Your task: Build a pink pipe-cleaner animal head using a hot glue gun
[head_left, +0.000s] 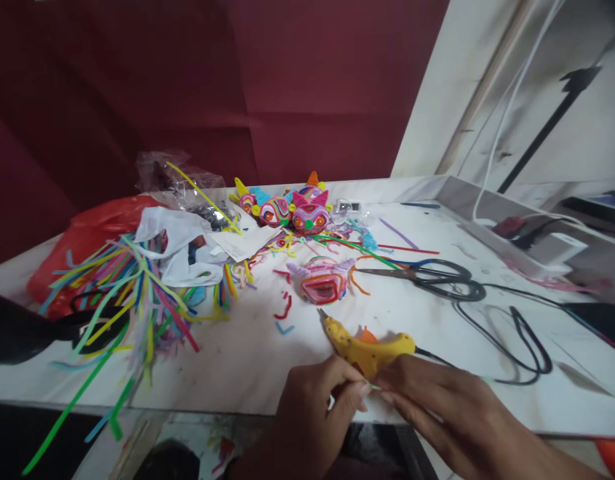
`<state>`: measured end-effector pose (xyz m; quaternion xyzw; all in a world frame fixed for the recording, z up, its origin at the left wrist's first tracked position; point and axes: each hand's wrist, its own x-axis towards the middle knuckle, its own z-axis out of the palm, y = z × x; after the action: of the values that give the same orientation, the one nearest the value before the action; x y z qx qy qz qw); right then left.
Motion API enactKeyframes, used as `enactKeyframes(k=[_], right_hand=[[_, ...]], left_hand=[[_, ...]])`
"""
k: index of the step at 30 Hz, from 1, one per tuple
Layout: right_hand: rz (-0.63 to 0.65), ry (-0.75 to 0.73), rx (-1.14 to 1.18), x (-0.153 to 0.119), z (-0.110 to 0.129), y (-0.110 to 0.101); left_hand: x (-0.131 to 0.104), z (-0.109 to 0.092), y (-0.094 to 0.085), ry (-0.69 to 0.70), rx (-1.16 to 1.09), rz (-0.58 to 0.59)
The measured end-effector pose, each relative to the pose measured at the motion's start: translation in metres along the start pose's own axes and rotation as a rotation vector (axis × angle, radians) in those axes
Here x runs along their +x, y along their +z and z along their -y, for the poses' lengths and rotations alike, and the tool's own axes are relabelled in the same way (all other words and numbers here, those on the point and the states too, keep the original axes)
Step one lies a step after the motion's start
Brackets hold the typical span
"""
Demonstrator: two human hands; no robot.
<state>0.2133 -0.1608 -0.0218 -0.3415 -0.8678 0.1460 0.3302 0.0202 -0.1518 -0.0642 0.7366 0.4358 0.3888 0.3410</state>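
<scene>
At the table's front edge my left hand (pixel 317 407) pinches a short pale green pipe cleaner (pixel 372 385) between thumb and forefinger. The fingers of my right hand (pixel 447 400) close on its other end, and most of the strip is hidden by both hands. Just beyond them lies a yellow glue gun (pixel 374 351), its nozzle pointing away to the left. Past the nozzle sits a pink and red pipe-cleaner animal head (pixel 321 287) with lilac ears and an open, red-rimmed front. Black-handled scissors (pixel 440 279) lie to its right, and red and blue scraps to its left.
A large bundle of coloured pipe cleaners (pixel 142 287) spreads over the table's left edge, near a red plastic bag (pixel 87 240). Several finished animal heads (pixel 310 215) stand at the back. A black cable (pixel 530 340) loops at right, below a power strip (pixel 527 257).
</scene>
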Motion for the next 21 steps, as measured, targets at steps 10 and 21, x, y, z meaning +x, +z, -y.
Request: enactKeyframes(k=[10, 21], right_hand=[[0.187, 0.166, 0.167, -0.004, -0.004, 0.004], [0.151, 0.305, 0.183, 0.014, -0.034, 0.014]], left_hand=[[-0.01, 0.015, -0.012, 0.575, 0.457, -0.016], [0.018, 0.031, -0.027, 0.37, 0.403, -0.119]])
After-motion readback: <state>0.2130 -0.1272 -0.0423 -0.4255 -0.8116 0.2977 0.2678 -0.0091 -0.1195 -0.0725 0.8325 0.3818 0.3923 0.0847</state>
